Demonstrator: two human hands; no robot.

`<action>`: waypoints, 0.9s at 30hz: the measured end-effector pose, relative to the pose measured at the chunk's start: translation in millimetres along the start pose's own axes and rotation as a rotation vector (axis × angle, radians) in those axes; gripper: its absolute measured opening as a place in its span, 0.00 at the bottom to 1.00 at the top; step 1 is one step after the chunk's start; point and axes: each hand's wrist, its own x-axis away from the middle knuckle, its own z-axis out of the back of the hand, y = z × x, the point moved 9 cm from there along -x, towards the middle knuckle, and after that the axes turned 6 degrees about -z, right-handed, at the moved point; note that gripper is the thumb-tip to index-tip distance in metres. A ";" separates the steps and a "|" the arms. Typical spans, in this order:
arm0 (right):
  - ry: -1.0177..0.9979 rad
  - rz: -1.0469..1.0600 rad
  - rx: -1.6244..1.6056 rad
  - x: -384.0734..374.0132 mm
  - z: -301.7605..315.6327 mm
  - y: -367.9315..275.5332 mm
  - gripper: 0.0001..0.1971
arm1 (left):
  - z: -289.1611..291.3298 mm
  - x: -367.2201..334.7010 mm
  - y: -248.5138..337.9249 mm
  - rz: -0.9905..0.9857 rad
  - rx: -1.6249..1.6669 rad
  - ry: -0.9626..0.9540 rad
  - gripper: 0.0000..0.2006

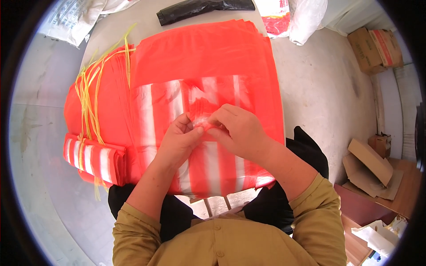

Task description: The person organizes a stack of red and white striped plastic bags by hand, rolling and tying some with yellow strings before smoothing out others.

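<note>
A red-and-white striped plastic bag (146, 119) lies across the front of a thick stack of red plastic bags (204, 46) before me. Near its middle, my left hand (179, 135) pinches a gathered bit of the film between thumb and fingers. Close beside it, my right hand (239, 131) is closed on the same crumpled part, its fingertips curled in and partly hidden. At the left, a folded striped bundle (95, 159) rests on more red bags (111, 93). Yellow plastic strings (91, 99) trail over those bags and down around the bundle.
A black plastic roll (204, 9) lies at the table's far edge (146, 22). White sacks (306, 20) stand beyond it on both sides. To the right are a stacked carton (368, 51) and an opened cardboard box (368, 168) on a wooden surface (408, 181). My knees are under the near edge.
</note>
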 end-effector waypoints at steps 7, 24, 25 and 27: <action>-0.023 -0.028 -0.108 0.0 5.1 3.1 0.06 | -2.2 0.3 1.1 -0.003 0.006 0.005 0.16; 0.334 -0.017 -0.036 -11.1 70.7 10.4 0.07 | -1.8 -0.4 -0.7 -0.024 0.028 -0.048 0.19; 0.405 0.054 0.005 -8.8 79.0 1.7 0.09 | -1.6 -0.4 -0.8 -0.025 0.029 -0.048 0.19; 0.290 0.198 0.087 -5.5 65.1 -11.4 0.09 | -0.3 -0.4 -1.4 -0.024 0.029 -0.048 0.18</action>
